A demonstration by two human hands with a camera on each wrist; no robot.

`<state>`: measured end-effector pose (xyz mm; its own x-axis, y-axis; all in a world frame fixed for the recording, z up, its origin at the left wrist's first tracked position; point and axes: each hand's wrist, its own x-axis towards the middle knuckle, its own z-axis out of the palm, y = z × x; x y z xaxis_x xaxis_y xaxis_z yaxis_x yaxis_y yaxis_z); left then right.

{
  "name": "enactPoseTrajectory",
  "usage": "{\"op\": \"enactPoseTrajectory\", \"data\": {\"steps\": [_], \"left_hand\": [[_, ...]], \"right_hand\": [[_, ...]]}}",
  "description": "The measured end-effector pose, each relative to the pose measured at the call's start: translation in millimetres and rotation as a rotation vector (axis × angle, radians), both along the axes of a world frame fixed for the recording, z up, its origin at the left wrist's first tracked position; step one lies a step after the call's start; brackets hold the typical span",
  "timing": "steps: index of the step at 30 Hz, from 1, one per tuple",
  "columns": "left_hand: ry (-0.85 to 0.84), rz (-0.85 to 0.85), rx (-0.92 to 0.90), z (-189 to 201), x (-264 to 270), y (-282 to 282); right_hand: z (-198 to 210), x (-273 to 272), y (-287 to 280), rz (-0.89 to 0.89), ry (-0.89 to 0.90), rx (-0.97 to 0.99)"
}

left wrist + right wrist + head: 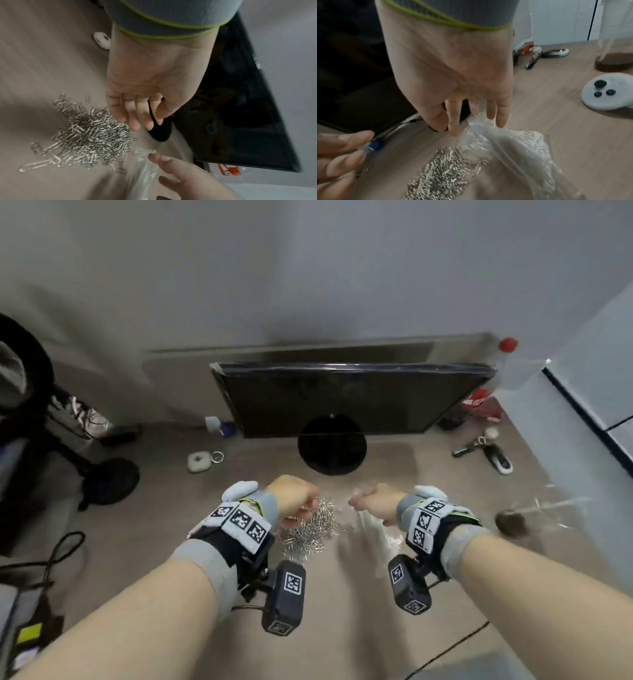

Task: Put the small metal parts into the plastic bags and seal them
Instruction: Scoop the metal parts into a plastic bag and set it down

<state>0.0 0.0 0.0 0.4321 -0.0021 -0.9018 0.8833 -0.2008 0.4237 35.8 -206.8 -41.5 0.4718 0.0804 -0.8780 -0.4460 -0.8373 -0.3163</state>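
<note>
A heap of small metal parts [308, 529] lies on the beige table between my hands. My left hand [294, 501] hovers over the heap's far left side. In the left wrist view its fingers [135, 121] point down, straight and relaxed, just above the parts [92, 135], holding nothing I can see. My right hand [370, 499] pinches the top of a clear plastic bag [373, 529] to the right of the heap. In the right wrist view the bag [513, 155] hangs crumpled from the fingers [453, 125], with metal parts showing through it, next to the loose pile [440, 175].
A dark monitor [342, 398] on a round black base [332, 445] stands right behind the hands. A small white device [199, 461] lies at the back left, keys and small items [486, 446] at the back right. Another clear bag with dark contents [510, 523] and a white controller [607, 92] lie to the right.
</note>
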Motion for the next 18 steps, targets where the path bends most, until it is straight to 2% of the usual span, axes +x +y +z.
{"op": "enactPoseTrajectory", "data": {"steps": [3, 8, 12, 15, 18], "left_hand": [[0.001, -0.001, 0.054, -4, -4, 8], [-0.025, 0.014, 0.072, -4, -8, 7], [-0.025, 0.008, 0.043, 1, -3, 4], [-0.074, 0.006, -0.021, 15, 8, -4], [-0.173, -0.008, -0.169, 32, 18, -13]], "right_hand": [[-6, -2, 13, 0.075, -0.020, -0.021], [8, -1, 17, 0.110, -0.031, -0.072], [18, 4, 11, 0.026, -0.188, -0.072], [40, 13, 6, -0.192, -0.309, 0.135], [75, 15, 6, -0.313, -0.234, 0.434]]}}
